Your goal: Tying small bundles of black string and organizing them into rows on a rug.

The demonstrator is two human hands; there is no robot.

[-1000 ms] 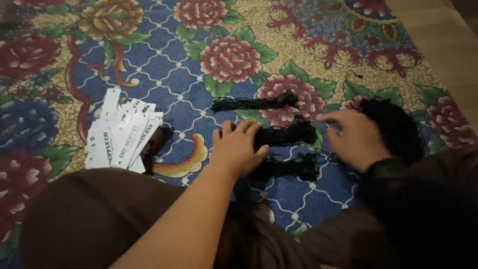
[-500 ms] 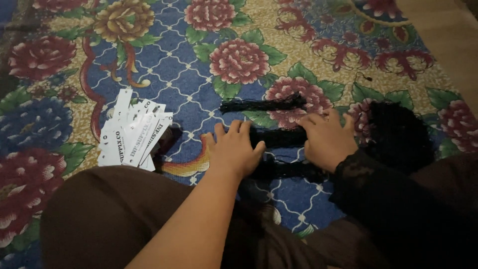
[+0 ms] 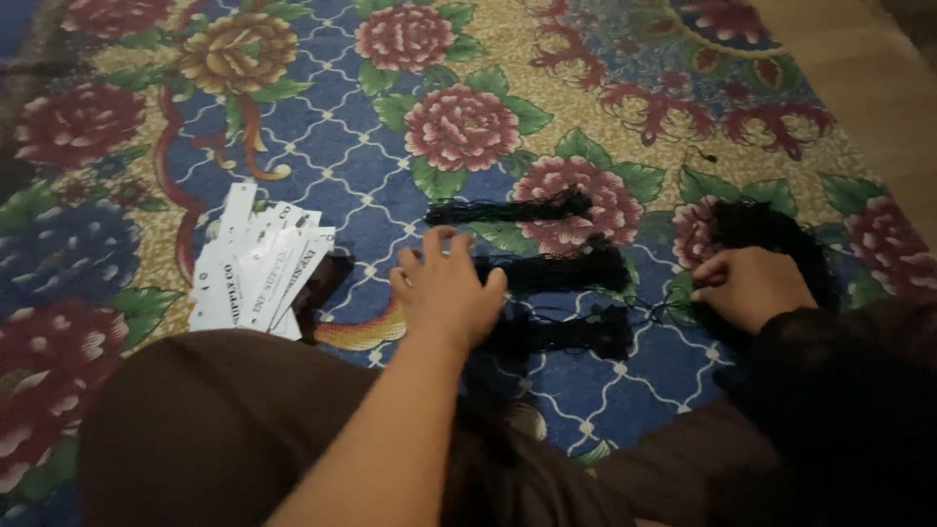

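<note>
The left hand point(image 3: 451, 293) presses spread fingers on the middle black bundle point(image 3: 556, 273), lying left-to-right, while the right hand point(image 3: 750, 286) pinches loose black thread point(image 3: 673, 307) beyond its right end.

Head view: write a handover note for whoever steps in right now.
Left hand: flat, palm down on the near end of the middle black thread bundle.
Right hand: closed at the edge of the loose black thread pile.
Done: three bundles lie in a row on the floral carpet, farthest bundle, middle one, nearest bundle.
Left: loose pile unsorted; white paper labels lie fanned, unattached.
</note>
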